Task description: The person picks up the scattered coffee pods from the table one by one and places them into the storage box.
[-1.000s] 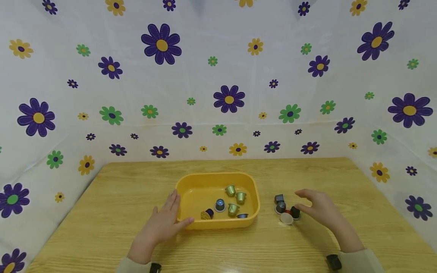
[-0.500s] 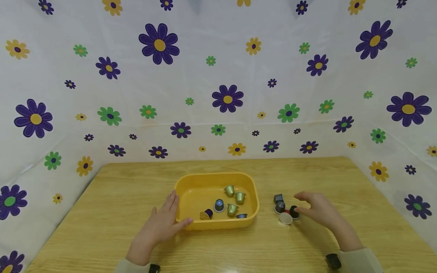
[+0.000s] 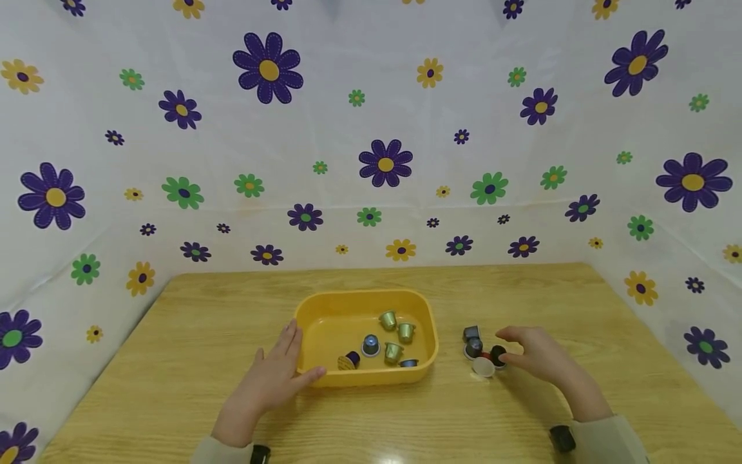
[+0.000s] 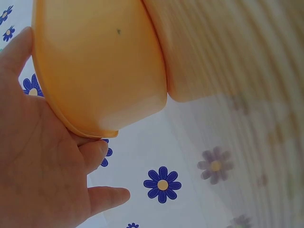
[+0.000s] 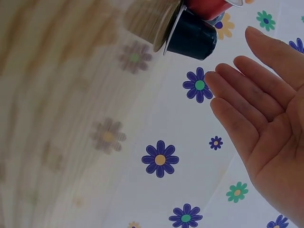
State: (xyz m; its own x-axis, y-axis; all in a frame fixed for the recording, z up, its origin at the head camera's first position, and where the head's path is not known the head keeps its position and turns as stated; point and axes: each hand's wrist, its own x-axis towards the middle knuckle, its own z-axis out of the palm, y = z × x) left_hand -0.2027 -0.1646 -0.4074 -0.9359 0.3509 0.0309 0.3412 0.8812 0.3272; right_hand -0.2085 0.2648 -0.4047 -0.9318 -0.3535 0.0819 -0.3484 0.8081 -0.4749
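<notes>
One left hand (image 3: 263, 385), grip relaxed, touches yellow tray (image 3: 371, 379); right hand (image 3: 540, 356), grip released, beside dark capsule (image 5: 192, 35), seemingly apart.

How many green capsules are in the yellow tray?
3, all right of centre in the tray: back green one, middle green one, front green one. Its near wall may hide more.

Head view. Wood-grain table (image 3: 203, 322) spans 4 to 8 o'clock; pale glare (image 3: 390, 459) at its 6 o'clock edge. White sheet (image 3: 324, 38) lines the sides from 9 through 12 to 3. Prints: large purple flower (image 3: 268, 69) at 11, yellow flower (image 3: 429, 73) near 1, green flower (image 3: 131, 79) at 10.
</notes>
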